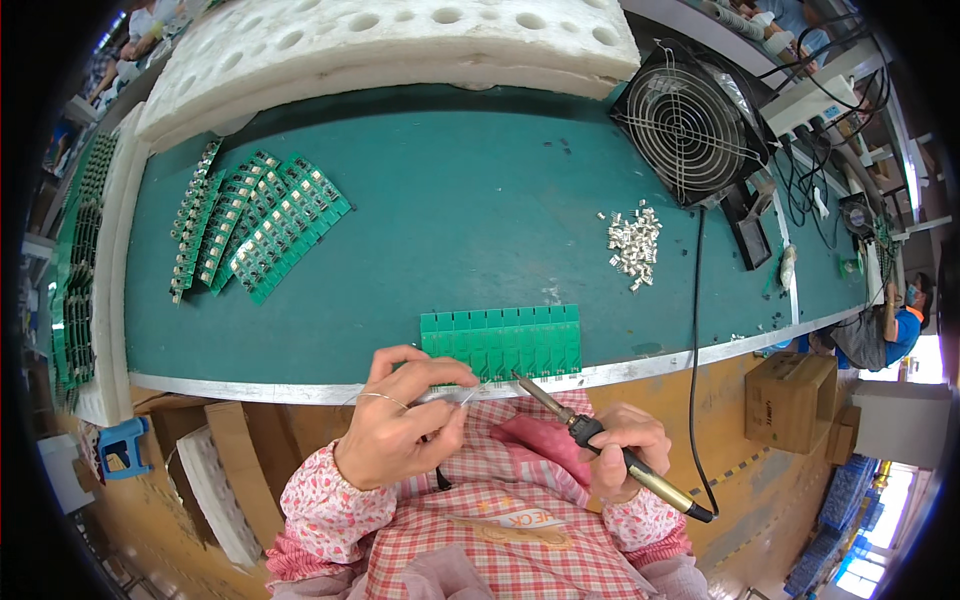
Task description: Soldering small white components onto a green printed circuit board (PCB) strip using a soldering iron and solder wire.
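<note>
A green circuit board panel (500, 338) lies at the table's front edge, its blank face up and small pads along the near side. My right hand (628, 450) is closed around a soldering iron (655, 485), whose tip meets the panel's near edge. Pinched in my left hand (405, 415) is thin solder wire (468, 397), its end pointing toward the same edge. The wire also curves out behind that hand. My left fingertips are just left of the iron's tip and close to the panel's near left corner.
Several populated circuit boards (285, 230) lie at the left. Small metallic parts (633, 245) are heaped at the right, near a black fan (685, 125). The iron's black cord (697, 300) crosses the table. White foam blocks (390, 50) border the far side. A person (905, 325) sits far right.
</note>
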A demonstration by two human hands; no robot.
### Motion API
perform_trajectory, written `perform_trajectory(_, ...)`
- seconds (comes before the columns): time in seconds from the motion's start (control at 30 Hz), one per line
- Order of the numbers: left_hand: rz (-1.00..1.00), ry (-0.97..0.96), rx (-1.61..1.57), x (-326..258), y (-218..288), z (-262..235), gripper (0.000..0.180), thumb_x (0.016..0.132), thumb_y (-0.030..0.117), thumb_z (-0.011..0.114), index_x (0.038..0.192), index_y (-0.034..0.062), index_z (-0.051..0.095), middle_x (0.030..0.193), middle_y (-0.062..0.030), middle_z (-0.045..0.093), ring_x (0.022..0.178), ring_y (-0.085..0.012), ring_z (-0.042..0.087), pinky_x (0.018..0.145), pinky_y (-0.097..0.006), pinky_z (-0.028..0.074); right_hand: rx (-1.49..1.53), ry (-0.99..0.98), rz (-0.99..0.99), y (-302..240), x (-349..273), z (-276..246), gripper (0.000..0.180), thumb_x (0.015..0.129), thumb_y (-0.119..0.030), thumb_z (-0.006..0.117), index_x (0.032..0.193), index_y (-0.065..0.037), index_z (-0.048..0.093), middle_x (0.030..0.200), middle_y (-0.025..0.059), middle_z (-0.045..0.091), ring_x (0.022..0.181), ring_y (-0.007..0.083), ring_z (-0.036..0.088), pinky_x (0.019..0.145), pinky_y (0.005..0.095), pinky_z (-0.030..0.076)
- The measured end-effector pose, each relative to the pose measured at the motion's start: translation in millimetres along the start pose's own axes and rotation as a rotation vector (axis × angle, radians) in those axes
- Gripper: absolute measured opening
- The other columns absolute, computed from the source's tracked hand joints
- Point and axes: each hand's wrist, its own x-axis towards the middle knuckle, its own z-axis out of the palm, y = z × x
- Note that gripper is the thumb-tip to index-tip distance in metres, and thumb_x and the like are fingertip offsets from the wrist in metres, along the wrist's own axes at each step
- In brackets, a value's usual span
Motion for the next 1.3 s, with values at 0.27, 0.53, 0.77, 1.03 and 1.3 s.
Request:
perform_trajectory(0.27, -0.040, 0.037, 0.042, -11.8, -1.5, -4.8, 0.022, 0.072, 0.003, 0.073, 0.060, 0.0050, 0.056, 0.102, -0.0062, 0.071, 0.091, -0.0204, 0.068, 0.086, -0.043, 0.046, 0.009, -0.102, 0.035, -2.5, 1.5, 1.1, 0.012, 0.088, -0.007, 0.067, 0.091, 0.000, 0.058, 0.061, 0.0096, 0.064, 0.048, 0.0217, 0.060, 0.050, 0.0348, 0.054)
perform_trajectory(0.53, -0.023, 0.087, 0.023, -15.8, -4.8, 0.1, 0.028, 0.069, 0.000, 0.072, 0.056, 0.0055, 0.048, 0.103, -0.0094, 0.071, 0.094, -0.0253, 0.069, 0.086, -0.045, 0.045, -0.007, -0.108, 0.054, -3.9, 2.1, 4.4, 0.012, 0.089, -0.009, 0.067, 0.091, -0.001, 0.058, 0.061, 0.0094, 0.064, 0.048, 0.0219, 0.061, 0.051, 0.0350, 0.054)
perform_trajectory(0.77, -0.053, 0.135, 0.053, -20.5, -5.3, -2.9, 0.024, 0.067, 0.001, 0.074, 0.056, 0.0052, 0.052, 0.102, -0.0069, 0.071, 0.094, -0.0214, 0.068, 0.088, -0.045, 0.046, 0.006, -0.053, 0.018, -0.9, 1.2, 10.0, 0.013, 0.088, -0.009, 0.068, 0.089, 0.000, 0.059, 0.059, 0.0088, 0.063, 0.047, 0.0216, 0.060, 0.049, 0.0345, 0.053)
perform_trajectory(1.03, -0.052, 0.176, 0.061, -23.1, -6.6, -2.0, 0.024, 0.068, 0.001, 0.074, 0.057, 0.0054, 0.053, 0.102, -0.0073, 0.071, 0.093, -0.0229, 0.069, 0.088, -0.045, 0.046, 0.009, -0.097, 0.024, -3.3, 4.1, 12.9, 0.011, 0.089, -0.008, 0.067, 0.090, 0.000, 0.060, 0.058, 0.0073, 0.061, 0.047, 0.0213, 0.059, 0.049, 0.0342, 0.052)
perform_trajectory(1.3, -0.174, 0.257, 0.102, -29.5, -7.9, -8.5, 0.027, 0.072, 0.002, 0.076, 0.058, 0.0064, 0.053, 0.100, -0.0062, 0.071, 0.093, -0.0235, 0.070, 0.088, -0.044, 0.046, -0.312, -0.208, -0.064, 4.1, 30.3, -2.8, 0.019, 0.088, -0.011, 0.071, 0.101, 0.001, 0.066, 0.072, 0.0087, 0.066, 0.060, 0.0226, 0.061, 0.055, 0.0349, 0.049)
